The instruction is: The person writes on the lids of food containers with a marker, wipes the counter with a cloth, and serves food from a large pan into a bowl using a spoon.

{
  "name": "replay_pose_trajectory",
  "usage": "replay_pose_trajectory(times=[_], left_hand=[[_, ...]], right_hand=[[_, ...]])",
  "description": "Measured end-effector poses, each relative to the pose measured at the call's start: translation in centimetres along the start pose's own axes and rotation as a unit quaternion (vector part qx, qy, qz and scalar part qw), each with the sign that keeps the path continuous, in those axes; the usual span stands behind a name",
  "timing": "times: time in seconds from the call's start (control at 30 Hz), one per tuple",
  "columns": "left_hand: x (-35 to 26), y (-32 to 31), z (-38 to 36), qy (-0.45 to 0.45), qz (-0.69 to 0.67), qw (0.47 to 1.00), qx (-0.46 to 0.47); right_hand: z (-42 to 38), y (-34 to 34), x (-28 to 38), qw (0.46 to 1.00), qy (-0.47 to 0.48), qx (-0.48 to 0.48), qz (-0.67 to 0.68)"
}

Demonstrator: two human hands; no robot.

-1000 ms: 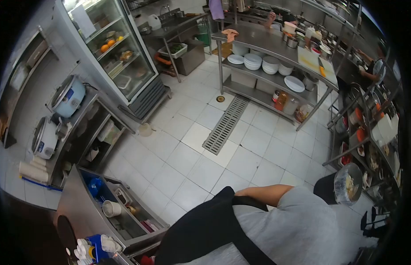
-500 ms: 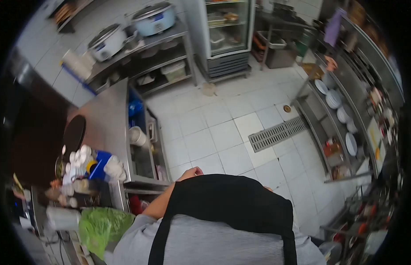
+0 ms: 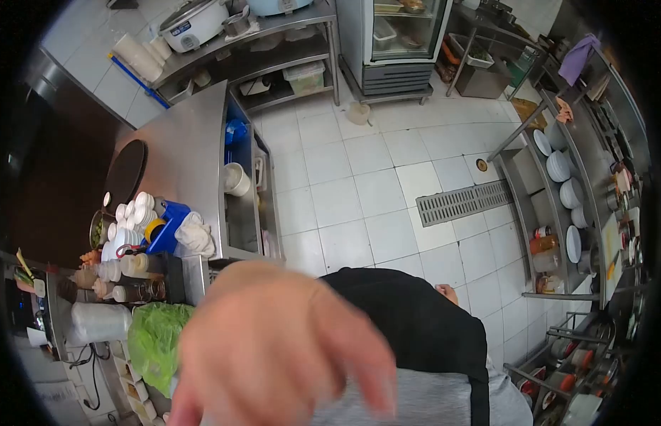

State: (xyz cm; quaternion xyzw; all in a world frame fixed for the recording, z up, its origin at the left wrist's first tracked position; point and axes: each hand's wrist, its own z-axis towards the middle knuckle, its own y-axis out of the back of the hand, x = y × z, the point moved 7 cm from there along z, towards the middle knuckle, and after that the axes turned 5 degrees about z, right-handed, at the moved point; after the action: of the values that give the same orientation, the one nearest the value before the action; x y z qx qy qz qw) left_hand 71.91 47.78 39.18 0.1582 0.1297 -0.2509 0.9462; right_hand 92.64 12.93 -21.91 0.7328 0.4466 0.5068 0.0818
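Note:
Close to the camera, my left hand point(image 3: 266, 341) is raised in front of my chest and blurred. Its thumb and a finger hang apart, and I see nothing held in it. Behind it are the black apron point(image 3: 408, 312) and grey shirt I wear. Past the apron's right edge shows a small part of my right hand point(image 3: 448, 292), low at my side. The apron hides most of that hand, so its grip does not show. Left of my raised hand lies a green plastic bag point(image 3: 156, 341).
A steel counter point(image 3: 178, 142) at left bears a blue holder point(image 3: 171, 221), white cups and sauce bottles. Rice cookers point(image 3: 194, 25) and a glass-door fridge point(image 3: 398, 50) stand at the back. Shelves with plates point(image 3: 558, 167) line the right. A drain grate point(image 3: 464, 203) crosses the tiled floor.
My left hand has risen from beside the apron to close before the camera. The view has tilted down and shifted, and more of my right hand shows.

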Motion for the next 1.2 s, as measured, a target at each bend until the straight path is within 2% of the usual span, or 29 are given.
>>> replay_pose_trajectory(times=[0.03,0.07,0.17,0.27,0.33,0.43,0.53,0.6,0.67,0.77,0.8,0.83,0.87,0.9,0.93,0.97,1.07,1.1,1.17,1.2], left_hand=[[-1.4,-0.1,1.2,-0.037,0.034,0.999,-0.016],[-2.2,-0.3,1.8,-0.064,0.076,0.995,0.001],[-2.6,-1.1,1.4,-0.055,0.19,0.972,-0.13],[-1.6,0.1,1.3,-0.027,0.15,0.98,-0.128],[-0.1,1.1,1.7,-0.026,0.125,0.986,-0.111],[3.0,2.5,2.2,-0.034,0.059,0.996,-0.052],[6.8,3.0,2.1,-0.069,-0.021,0.997,-0.035],[10.1,3.7,3.7,-0.072,-0.075,0.994,-0.013],[13.7,4.2,4.8,-0.091,-0.101,0.99,-0.041],[19.4,3.9,5.6,-0.108,-0.105,0.981,-0.123],[21.1,3.9,6.0,-0.081,-0.109,0.984,-0.117],[23.4,3.8,7.2,-0.096,-0.129,0.983,-0.088],[25.7,3.7,8.3,-0.11,-0.149,0.981,-0.057],[29.1,4.2,10.4,-0.162,-0.186,0.969,-0.004],[31.3,4.2,11.4,-0.171,-0.191,0.967,0.014],[33.4,4.2,12.4,-0.179,-0.195,0.964,0.032],[38.3,4.7,13.1,-0.096,-0.166,0.981,0.01],[40.0,5.1,13.5,-0.083,-0.193,0.977,0.024],[43.6,6.0,14.4,-0.122,-0.208,0.97,0.018],[45.7,6.4,15.1,-0.173,-0.196,0.965,-0.002]], right_hand=[[0.6,-0.2,-2.7,0.999,-0.013,0.001,0.042],[0.1,0.1,-3.8,1.0,-0.013,-0.014,0.018],[-1.3,0.5,-7.3,0.997,-0.027,-0.056,-0.038],[-2.3,-0.1,-11.7,0.993,-0.077,-0.076,-0.041],[-3.9,-0.2,-11.9,0.99,-0.113,-0.086,-0.012],[-6.9,-0.8,-9.9,0.96,-0.217,-0.107,0.14],[-8.0,-1.3,-10.2,0.972,-0.136,-0.168,0.087],[-8.2,-2.7,-13.7,0.964,-0.166,-0.155,0.135],[-9.1,-2.9,-16.5,0.948,-0.226,-0.138,0.178],[-9.7,-1.0,-21.9,0.925,-0.246,-0.162,0.239],[-8.1,-0.8,-26.0,0.967,-0.133,-0.169,0.139],[-6.9,-0.5,-29.5,0.981,-0.015,-0.195,0.006],[-6.3,-0.4,-32.7,0.96,0.087,-0.24,-0.118],[-5.2,1.8,-34.3,0.979,-0.01,-0.194,0.061],[-4.7,3.8,-35.9,0.934,-0.121,-0.185,0.281],[-4.7,5.6,-37.0,0.846,-0.227,-0.212,0.433],[-1.0,17.6,-31.3,0.899,-0.295,-0.225,0.233],[-0.2,22.3,-25.9,0.899,-0.278,-0.219,0.259],[3.9,29.0,-22.0,0.904,-0.297,-0.223,0.211],[6.7,30.7,-22.1,0.893,-0.301,-0.219,0.254]])
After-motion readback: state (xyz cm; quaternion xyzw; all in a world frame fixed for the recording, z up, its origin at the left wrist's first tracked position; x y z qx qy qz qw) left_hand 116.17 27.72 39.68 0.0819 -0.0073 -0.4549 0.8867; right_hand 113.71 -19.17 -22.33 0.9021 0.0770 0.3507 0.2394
